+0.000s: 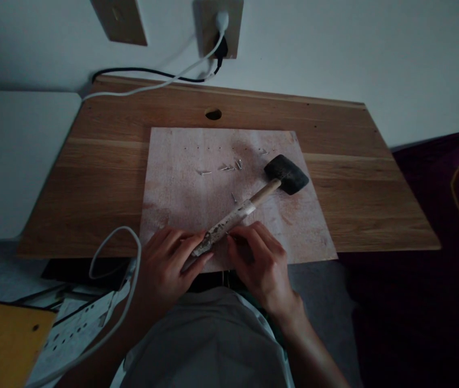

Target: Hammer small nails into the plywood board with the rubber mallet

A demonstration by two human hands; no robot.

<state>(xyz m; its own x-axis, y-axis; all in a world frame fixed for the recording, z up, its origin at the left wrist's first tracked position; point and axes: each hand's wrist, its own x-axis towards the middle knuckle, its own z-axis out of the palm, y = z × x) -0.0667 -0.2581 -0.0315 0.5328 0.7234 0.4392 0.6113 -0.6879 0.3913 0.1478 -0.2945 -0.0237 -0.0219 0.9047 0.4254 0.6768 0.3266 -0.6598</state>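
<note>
A rubber mallet (286, 175) with a black head and a wooden handle lies slantwise over a pale wooden board (173, 199), its head to the far right. My left hand (168, 261) is closed on the worn, whitish-wrapped end of the handle, between thumb and fingers. Just right of the handle, my right hand (259, 261) has thumb and fingertips pinched together; whatever they hold is too small to make out. Several small metal nails (229, 168) are scattered on the board beyond the handle. One more nail (234, 198) lies close to the handle. A row of small dark dots runs along the board's far part.
Beneath the board is a wooden desk (104, 178) with a round cable hole (213, 114) near its back. White and black cords run from a wall socket (235, 27). A white cable (136, 269) loops past my left forearm. Dark purple fabric (423, 215) hangs at right.
</note>
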